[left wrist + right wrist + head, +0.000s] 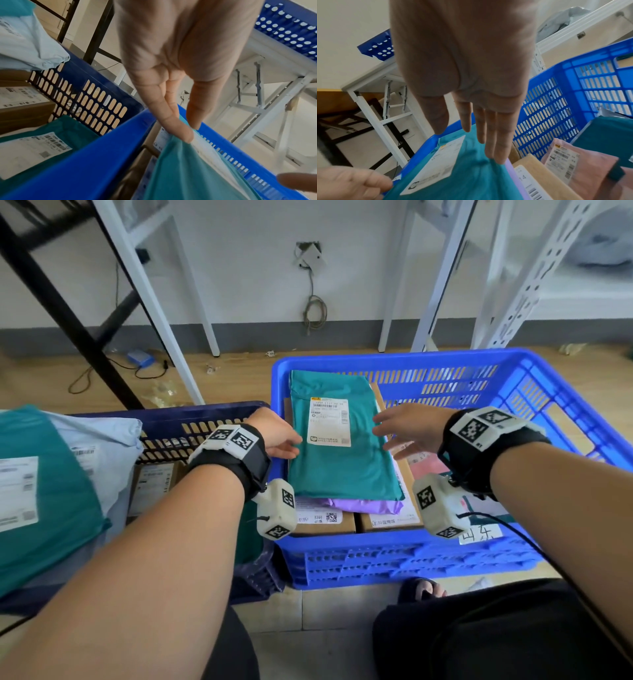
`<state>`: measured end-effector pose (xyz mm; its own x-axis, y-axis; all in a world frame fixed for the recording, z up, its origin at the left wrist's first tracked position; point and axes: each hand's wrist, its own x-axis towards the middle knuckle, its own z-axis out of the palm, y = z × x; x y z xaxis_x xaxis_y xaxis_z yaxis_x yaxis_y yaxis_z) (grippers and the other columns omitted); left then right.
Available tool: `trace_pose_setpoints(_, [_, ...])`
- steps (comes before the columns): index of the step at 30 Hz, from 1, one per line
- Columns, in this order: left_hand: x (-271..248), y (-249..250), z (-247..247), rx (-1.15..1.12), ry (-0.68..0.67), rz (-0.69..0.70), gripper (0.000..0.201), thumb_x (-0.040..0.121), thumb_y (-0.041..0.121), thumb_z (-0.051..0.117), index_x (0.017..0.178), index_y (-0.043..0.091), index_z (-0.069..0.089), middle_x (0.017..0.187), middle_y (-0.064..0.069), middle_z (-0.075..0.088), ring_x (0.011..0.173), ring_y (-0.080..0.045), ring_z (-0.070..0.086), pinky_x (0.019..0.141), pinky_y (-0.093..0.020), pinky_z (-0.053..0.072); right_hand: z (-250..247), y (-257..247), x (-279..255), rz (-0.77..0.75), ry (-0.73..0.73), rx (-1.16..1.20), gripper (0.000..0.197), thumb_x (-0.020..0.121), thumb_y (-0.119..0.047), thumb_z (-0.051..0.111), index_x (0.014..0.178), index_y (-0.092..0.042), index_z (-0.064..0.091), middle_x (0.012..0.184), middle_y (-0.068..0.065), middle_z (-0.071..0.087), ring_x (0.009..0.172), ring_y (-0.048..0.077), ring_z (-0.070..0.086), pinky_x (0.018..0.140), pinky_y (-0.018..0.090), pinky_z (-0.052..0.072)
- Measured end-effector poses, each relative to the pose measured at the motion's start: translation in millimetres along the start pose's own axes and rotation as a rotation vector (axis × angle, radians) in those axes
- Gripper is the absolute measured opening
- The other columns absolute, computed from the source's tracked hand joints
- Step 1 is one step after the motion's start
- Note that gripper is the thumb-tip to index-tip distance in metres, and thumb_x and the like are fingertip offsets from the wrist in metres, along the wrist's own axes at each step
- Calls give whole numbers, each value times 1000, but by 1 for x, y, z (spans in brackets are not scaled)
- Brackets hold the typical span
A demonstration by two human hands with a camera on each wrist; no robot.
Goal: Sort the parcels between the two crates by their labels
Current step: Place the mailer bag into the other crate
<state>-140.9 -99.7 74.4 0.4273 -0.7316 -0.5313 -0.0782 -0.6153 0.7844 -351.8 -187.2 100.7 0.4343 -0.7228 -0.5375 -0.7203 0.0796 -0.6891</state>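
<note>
A teal parcel [339, 467] with a white label [329, 422] lies on top of the stack in the bright blue crate [394, 357]. Under it are a purple parcel [363, 503] and cardboard boxes [325, 525]. My left hand [279, 436] reaches over the crate rim [85, 169]; its straight fingertips [187, 136] touch the teal parcel's [188, 175] left edge. My right hand [394, 428] is flat, its fingers [498, 155] lying on the parcel's [471, 175] right edge. The dark blue crate [171, 412] on the left holds another teal parcel [44, 491], a pale blue one [102, 446] and a box [154, 484].
A pink parcel [424, 467] and a dark teal one [607, 135] lie in the right part of the bright crate. A handwritten paper tag [479, 534] hangs on its front wall. White shelf legs [191, 302] and a black frame [68, 313] stand behind. My foot [421, 590] is by the crate.
</note>
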Motion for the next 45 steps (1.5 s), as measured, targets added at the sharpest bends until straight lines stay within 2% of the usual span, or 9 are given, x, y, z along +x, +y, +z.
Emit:
trace_pose_setpoints(3, [0,-1,-5,37,4,-10,20,85,-4,66,102,-3,56,80,-16,61,66,-22,65,65,-33,60,3,-10,-2,-52,38,-35,38,94,-17,57,132,-12,52,131,14,58,113,33,61,93,46,52])
trace_pose_setpoints(8, [-2,-8,-31,46,65,-35,17,89,4,64,104,-1,58,83,-14,61,65,-20,63,72,-35,59,12,-29,-3,-167,60,-151,29,96,-17,53,124,-15,58,114,5,61,101,18,63,84,34,55])
trace_pose_setpoints(11, [-5,-13,-61,89,155,-29,21,89,11,65,106,0,62,97,-13,66,70,-18,64,71,-33,58,30,-45,-1,-287,90,-319,20,92,-19,56,109,-23,66,111,8,67,102,20,64,97,38,48])
trace_pose_setpoints(15, [-8,-31,-101,147,236,-96,22,89,12,66,107,0,62,94,-11,64,75,-21,61,73,-33,56,60,-74,-3,-412,117,-491,24,92,-18,56,112,-19,68,112,-3,64,109,14,58,76,6,35])
trace_pose_setpoints(22, [13,-72,-129,267,229,-259,43,86,19,69,122,2,57,115,-15,66,110,-25,63,98,-45,49,125,-127,20,-564,38,-551,27,85,-17,64,111,-16,69,110,0,67,105,18,60,81,20,42])
trace_pose_setpoints(32, [78,-122,-118,550,59,-356,57,89,34,63,133,0,51,136,-22,53,124,-33,52,102,-39,44,182,-144,64,-481,-214,-615,29,87,-18,64,110,-1,69,114,13,68,98,26,64,71,27,51])
trace_pose_setpoints(36, [102,-154,-110,466,-7,-433,58,89,35,63,137,5,48,138,-16,51,123,-29,53,99,-33,45,193,-146,80,-400,-281,-620,37,91,-19,60,117,8,62,124,21,61,73,24,50,68,32,44])
trace_pose_setpoints(40, [119,-177,-108,526,-29,-512,57,95,34,55,143,6,40,148,-12,41,130,-26,46,107,-33,38,192,-142,94,-310,-340,-608,37,94,-24,56,118,3,63,112,16,65,91,30,63,89,34,52])
trace_pose_setpoints(45, [121,-194,-103,504,-123,-590,54,97,31,53,143,6,40,150,-10,38,134,-26,41,107,-31,35,187,-141,102,-231,-367,-510,35,94,-25,58,122,-4,60,124,14,61,104,28,66,89,41,56])
